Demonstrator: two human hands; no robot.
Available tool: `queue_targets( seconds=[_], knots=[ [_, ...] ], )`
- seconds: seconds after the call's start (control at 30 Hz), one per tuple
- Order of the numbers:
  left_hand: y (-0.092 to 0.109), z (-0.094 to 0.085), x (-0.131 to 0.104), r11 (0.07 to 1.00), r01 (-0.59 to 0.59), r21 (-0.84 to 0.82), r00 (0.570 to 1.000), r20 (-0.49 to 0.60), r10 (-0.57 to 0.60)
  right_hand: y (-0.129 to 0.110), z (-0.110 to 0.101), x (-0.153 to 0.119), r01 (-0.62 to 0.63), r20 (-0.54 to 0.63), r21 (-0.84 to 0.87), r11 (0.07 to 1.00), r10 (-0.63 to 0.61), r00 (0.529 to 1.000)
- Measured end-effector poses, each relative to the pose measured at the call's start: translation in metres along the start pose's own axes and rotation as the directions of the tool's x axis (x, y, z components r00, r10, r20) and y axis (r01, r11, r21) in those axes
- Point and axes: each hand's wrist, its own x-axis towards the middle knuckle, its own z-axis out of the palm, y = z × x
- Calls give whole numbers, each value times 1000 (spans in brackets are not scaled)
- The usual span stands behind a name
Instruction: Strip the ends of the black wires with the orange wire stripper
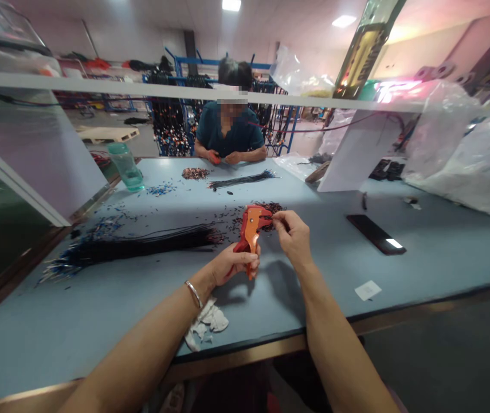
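Note:
An orange and red hand tool [251,226], its jaws pointing right, stands upright in my left hand [235,263], whose fingers wrap round the handles. Just right of the jaws, my right hand [291,234] is closed in a pinch; what lies between its fingertips is too small to make out. Behind the tool lies a scatter of small dark and reddish bits [273,207]. To the left, a long bundle of black wires [141,245] rests on the table, with blue and white ends at its far left and reddish ends near the tool.
Across the blue-grey table [141,321] a person [230,129] holds something red. Near them are a smaller wire bundle [245,179] and a green bottle [126,167]. A black phone [376,234] and white label [368,290] lie right, crumpled white scraps [212,318] in front.

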Motion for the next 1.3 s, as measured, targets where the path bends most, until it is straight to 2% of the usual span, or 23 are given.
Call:
queue_targets(
  seconds=[0.63, 0.97, 1.3],
  knots=[
    [0, 0, 0, 1000, 13, -19, 1000, 2, -13, 1, 0, 1, 106, 27, -143, 984, -103, 994],
    [0, 2, 1, 1000, 13, 1, 1000, -3, -13, 0, -1, 0, 92, 23, -169, 981, -90, 996],
    [0, 0, 1, 1000, 7, -17, 1000, 20, -7, -3, -1, -3, 13, 4, -222, 975, -13, 1000]
  ],
)
